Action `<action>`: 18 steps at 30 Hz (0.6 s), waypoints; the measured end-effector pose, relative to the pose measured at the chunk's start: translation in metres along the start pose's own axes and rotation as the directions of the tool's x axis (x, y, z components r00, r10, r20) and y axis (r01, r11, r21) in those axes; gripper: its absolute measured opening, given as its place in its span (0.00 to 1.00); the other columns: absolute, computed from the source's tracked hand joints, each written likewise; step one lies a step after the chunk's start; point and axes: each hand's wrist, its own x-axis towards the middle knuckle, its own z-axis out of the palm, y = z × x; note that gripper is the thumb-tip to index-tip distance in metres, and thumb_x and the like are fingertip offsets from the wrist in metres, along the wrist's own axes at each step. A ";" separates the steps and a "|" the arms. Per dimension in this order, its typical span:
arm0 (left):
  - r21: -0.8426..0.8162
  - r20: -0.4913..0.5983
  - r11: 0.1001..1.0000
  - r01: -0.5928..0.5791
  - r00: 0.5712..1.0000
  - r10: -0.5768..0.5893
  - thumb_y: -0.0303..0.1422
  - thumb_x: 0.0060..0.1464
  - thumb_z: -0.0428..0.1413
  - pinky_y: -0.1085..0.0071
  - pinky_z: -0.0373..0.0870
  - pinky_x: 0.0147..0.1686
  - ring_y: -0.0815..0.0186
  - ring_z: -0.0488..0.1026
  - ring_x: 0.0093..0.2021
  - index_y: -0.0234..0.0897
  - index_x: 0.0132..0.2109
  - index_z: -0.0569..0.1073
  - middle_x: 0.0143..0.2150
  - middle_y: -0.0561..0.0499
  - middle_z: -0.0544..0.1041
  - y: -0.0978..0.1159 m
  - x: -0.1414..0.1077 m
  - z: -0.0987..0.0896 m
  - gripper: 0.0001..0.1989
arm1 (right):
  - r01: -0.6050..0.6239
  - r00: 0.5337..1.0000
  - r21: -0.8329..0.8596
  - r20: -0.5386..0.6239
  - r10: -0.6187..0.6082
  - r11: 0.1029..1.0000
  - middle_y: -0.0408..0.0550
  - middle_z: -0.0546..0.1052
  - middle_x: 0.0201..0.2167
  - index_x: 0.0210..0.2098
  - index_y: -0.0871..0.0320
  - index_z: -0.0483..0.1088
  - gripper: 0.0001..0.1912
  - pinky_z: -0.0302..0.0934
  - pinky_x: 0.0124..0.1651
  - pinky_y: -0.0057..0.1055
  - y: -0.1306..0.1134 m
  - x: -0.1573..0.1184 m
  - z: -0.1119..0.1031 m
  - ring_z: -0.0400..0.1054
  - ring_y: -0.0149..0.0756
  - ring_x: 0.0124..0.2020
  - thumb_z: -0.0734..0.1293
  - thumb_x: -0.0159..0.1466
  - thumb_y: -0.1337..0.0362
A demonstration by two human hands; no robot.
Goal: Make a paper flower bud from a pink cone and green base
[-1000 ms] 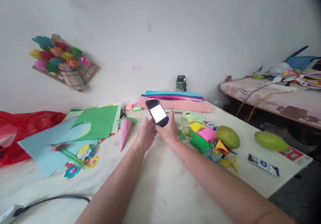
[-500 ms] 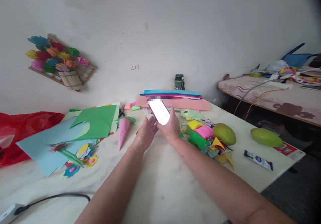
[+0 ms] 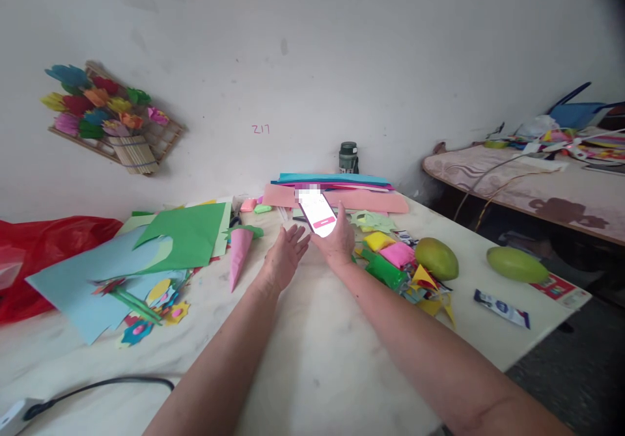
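A phone [image 3: 318, 211] with a lit white screen and a pink bar near its lower end is held up above the table, tilted. My right hand [image 3: 336, 241] grips its lower end, thumb along the right edge. My left hand [image 3: 286, 254] is beside it on the left, palm up with fingers spread, holding nothing. Left of my left hand lies a pink paper cone [image 3: 239, 259] with green paper at its top. Behind the phone are stacked coloured sheets [image 3: 336, 180] and a pink sheet [image 3: 390, 202].
Green paper [image 3: 190, 234], light-blue paper [image 3: 73, 286] and paper flowers [image 3: 139, 330] lie left. Coloured packets [image 3: 398, 254], two green fruits [image 3: 436, 259] and a tube [image 3: 502, 308] lie right. A dark bottle [image 3: 348, 157] stands behind; a cable [image 3: 112, 381] runs front left.
The phone and my right hand have shifted slightly right. The screen display has changed and now shows a pink bar. My left hand has opened more and separated slightly from my right hand.
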 end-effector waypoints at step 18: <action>0.205 -0.099 0.918 -0.341 0.925 0.366 0.44 0.59 0.45 0.61 0.59 0.58 0.60 0.69 0.54 0.31 0.55 0.63 0.58 0.35 0.66 -0.002 0.004 -0.005 0.24 | -0.146 0.987 -0.130 0.052 0.154 0.981 0.55 0.71 0.48 0.65 0.60 0.43 0.51 0.57 0.46 0.37 0.012 0.020 0.007 0.66 0.49 0.46 0.69 0.47 0.57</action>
